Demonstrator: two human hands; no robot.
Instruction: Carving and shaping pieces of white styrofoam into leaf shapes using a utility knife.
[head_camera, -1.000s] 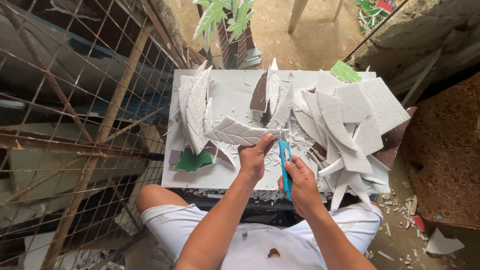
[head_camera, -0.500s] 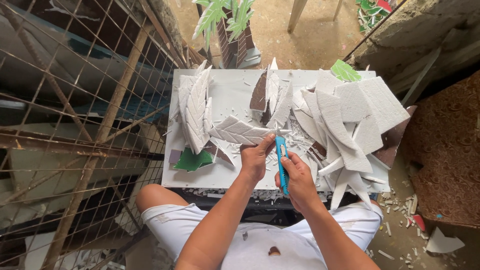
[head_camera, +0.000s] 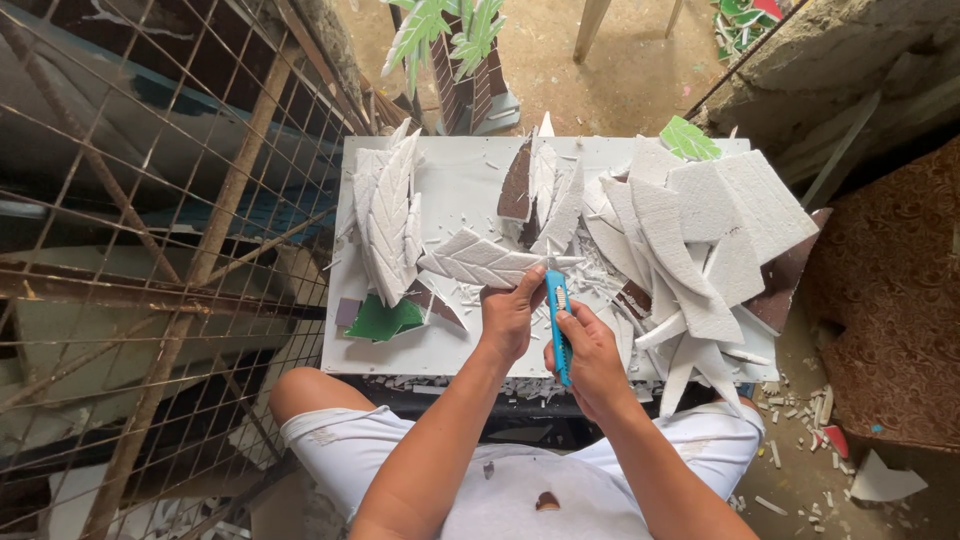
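Between the two hands, right at the table's near edge, sits the action: left hand (head_camera: 512, 315) curled around the stem end of a white foam leaf (head_camera: 487, 262), fingers closed on it and pinning it flat, while right hand (head_camera: 590, 355) is wrapped tight around a blue utility knife (head_camera: 558, 322), tip pointing up toward the leaf. Whether the blade is actually biting into the foam I cannot tell; the tip disappears between thumb and leaf edge.

Judging from this, a clean cut calls for a shallow blade angle, light strokes away from the holding fingers, and that left thumb kept clear of the knife's line. Foam crumbles easily, so steady pressure beats force.

Just left of the holding hand lie a tall stack of finished leaves (head_camera: 390, 215) and a green scrap (head_camera: 380, 320). Beyond the hands stand more carved leaves (head_camera: 548, 185), some showing brown. Right of the knife hand, a heap of plain foam offcuts (head_camera: 700, 230) spills over the white table (head_camera: 455, 180), and crumbs scatter everywhere.

Farther out, a rusty wire grid (head_camera: 150, 250) fills the left, and a painted palm model (head_camera: 455, 50) stands on the floor ahead, its top cut off. The blade's length and the leaf's underside stay hidden.
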